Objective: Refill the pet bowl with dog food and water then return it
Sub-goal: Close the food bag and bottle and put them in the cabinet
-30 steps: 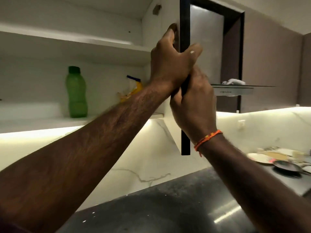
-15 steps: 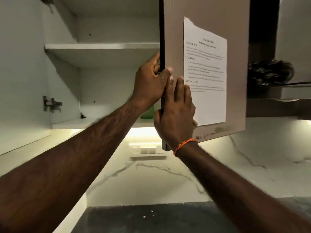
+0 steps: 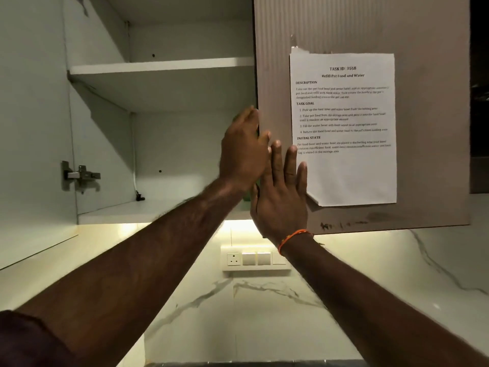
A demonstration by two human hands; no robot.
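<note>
At frame centre, left hand [image 3: 244, 149] curls round the brown ribbed cabinet door [image 3: 344, 27] edge; right hand [image 3: 280, 197] lies flat, fingers [image 3: 291, 160] apart, straighter than half a second ago.

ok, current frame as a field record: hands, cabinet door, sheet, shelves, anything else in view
left hand: at the cabinet door's free edge, fingers curled loosely by it; grip unclear, blurred
right hand: flat on the door's front, fingers straight
cabinet door: partly open, ribbed front facing the camera
task sheet: taped to the door front, headed "Refill Pet Food and Water"
shelves: two white shelves visible, nothing on the parts in view
hinge: metal, on the cabinet's left wall
wall socket plate: on the marble backsplash below
pet bowl, dog food: not in view
</note>
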